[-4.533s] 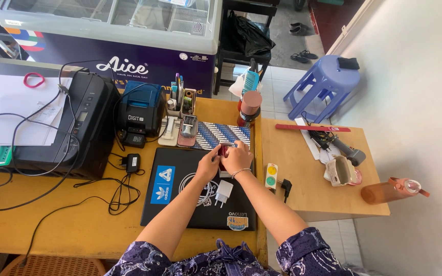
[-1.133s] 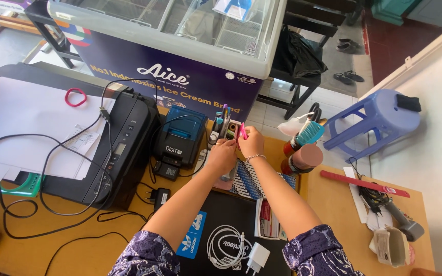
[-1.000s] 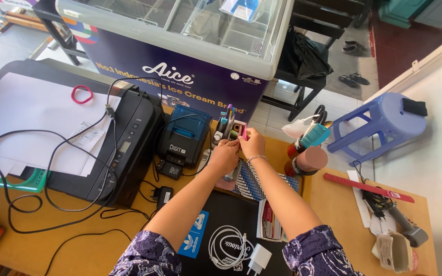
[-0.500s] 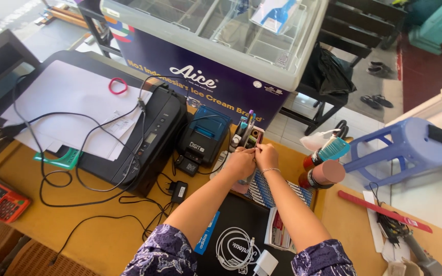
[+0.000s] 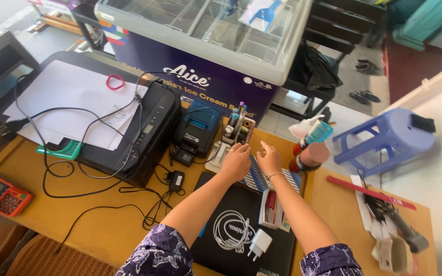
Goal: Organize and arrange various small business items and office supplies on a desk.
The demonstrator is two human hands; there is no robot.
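Resting over the blue-and-white patterned pouch (image 5: 262,176), the left hand (image 5: 236,161) and right hand (image 5: 270,159) lay open, fingers loosely spread, gripping nothing. Just beyond them on the bench (image 5: 98,225) stood the pen holder (image 5: 239,130) (packed with pens), touching neither hand. By the look of it, the hands were between grasps; a next pick would need fingers closing afresh.
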